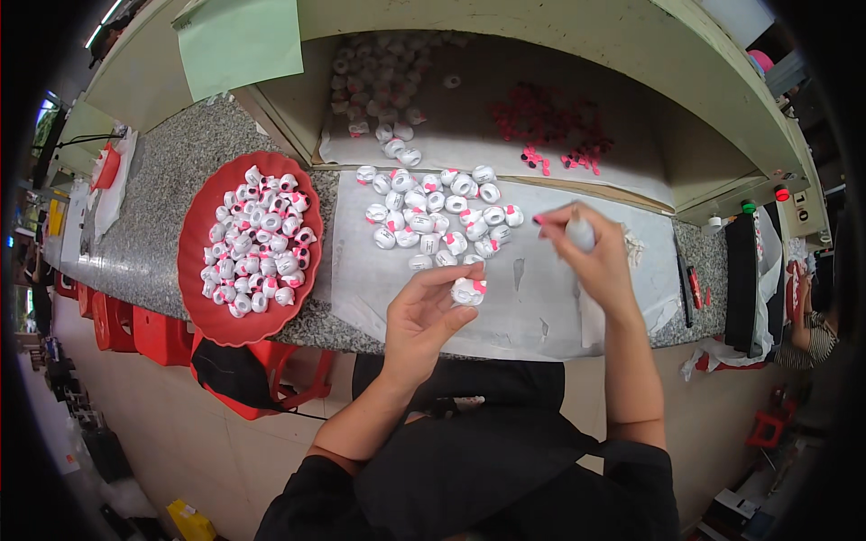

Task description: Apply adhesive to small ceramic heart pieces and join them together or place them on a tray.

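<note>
My left hand [424, 311] grips a small white round toy piece with a pink part [469, 290] just above the white sheet [541, 298] on the counter. My right hand [591, 252] is closed around a white tube-like tool [580, 233], with a small pink bit [539, 219] showing at its fingertips. Just beyond both hands lies a pile of several white round pieces with pink parts [437, 216]. The hands are apart, about a hand's width from each other.
A red round tray [194, 270] full of finished white and pink pieces [257, 243] sits at the left on the granite counter. On the shelf behind lie more white pieces [379, 81] and loose pink parts [555, 126]. Another person sits at far right [807, 316].
</note>
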